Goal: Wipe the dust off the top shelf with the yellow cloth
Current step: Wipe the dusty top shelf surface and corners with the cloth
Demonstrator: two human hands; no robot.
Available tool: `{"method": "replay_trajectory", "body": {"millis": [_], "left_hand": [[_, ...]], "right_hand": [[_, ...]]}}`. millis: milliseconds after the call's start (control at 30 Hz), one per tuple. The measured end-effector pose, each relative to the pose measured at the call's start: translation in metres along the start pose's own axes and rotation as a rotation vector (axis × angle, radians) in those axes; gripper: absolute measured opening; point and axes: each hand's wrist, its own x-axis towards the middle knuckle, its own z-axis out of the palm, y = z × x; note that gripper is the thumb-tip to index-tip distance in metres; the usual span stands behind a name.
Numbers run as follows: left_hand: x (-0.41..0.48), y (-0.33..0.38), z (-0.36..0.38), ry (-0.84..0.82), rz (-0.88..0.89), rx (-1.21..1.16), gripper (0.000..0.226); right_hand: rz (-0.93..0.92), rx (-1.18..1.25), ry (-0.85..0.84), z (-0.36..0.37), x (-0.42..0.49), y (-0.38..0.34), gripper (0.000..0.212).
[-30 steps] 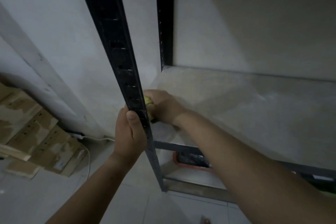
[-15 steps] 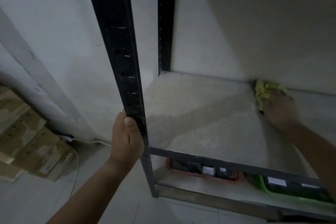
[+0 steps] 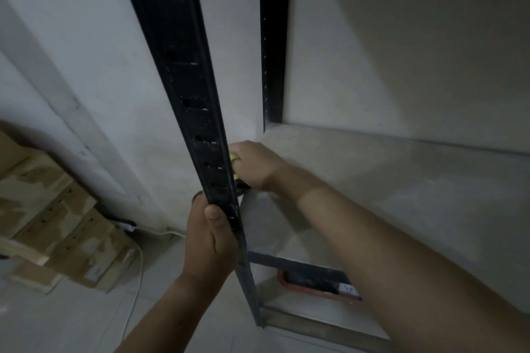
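The top shelf (image 3: 401, 180) is a pale dusty board in a black metal rack. My right hand (image 3: 256, 165) lies at the shelf's near left edge, fingers curled over the yellow cloth (image 3: 233, 158), of which only a small patch shows beside the front post. My left hand (image 3: 210, 241) grips the black front upright post (image 3: 183, 80) just below shelf level, thumb on its face.
A second black post (image 3: 274, 37) stands at the shelf's back left corner against the white wall. Below the shelf lies a red-rimmed tray (image 3: 312, 286). Stacked wooden boards (image 3: 51, 215) and a white cable (image 3: 137, 272) lie on the floor to the left.
My right hand has swept the cloth from the shelf's back right, by the wall, to the near left edge by the front post. The left hand keeps its grip on the post.
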Motion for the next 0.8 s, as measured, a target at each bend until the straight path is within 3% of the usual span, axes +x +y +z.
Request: {"method": "replay_trajectory", "body": {"millis": [67, 133, 233, 267, 333, 400, 500, 667, 800], "left_hand": [[0.0, 0.002, 0.002, 0.0, -0.013, -0.015, 0.073], [-0.001, 0.002, 0.001, -0.015, -0.023, -0.011, 0.08], [0.001, 0.004, 0.0, -0.016, -0.013, -0.01, 0.066], [0.001, 0.004, 0.001, -0.011, -0.015, -0.014, 0.063], [0.0, 0.002, 0.002, -0.003, -0.026, -0.022, 0.065], [-0.002, -0.001, 0.002, 0.0, -0.051, -0.015, 0.07], [-0.005, -0.005, 0.001, 0.001, -0.093, 0.01, 0.076], [-0.005, -0.007, 0.002, 0.036, -0.107, 0.011, 0.071], [-0.003, -0.006, 0.0, 0.045, -0.094, -0.006, 0.071]], "right_hand": [[-0.025, 0.057, 0.096, -0.018, -0.022, 0.014, 0.029], [-0.021, 0.119, 0.309, -0.046, -0.046, 0.04, 0.032], [0.198, -0.013, 0.63, -0.093, -0.072, 0.092, 0.033], [0.293, -0.044, 0.638, -0.101, -0.076, 0.107, 0.033], [0.39, -0.088, 0.498, -0.096, -0.074, 0.124, 0.034], [0.425, -0.186, 0.391, -0.077, -0.066, 0.128, 0.05], [0.489, -0.4, 0.444, -0.059, -0.043, 0.113, 0.061], [0.218, -0.364, 0.387, -0.014, 0.007, 0.063, 0.047], [-0.021, -0.218, 0.228, -0.033, 0.001, 0.061, 0.035]]}}
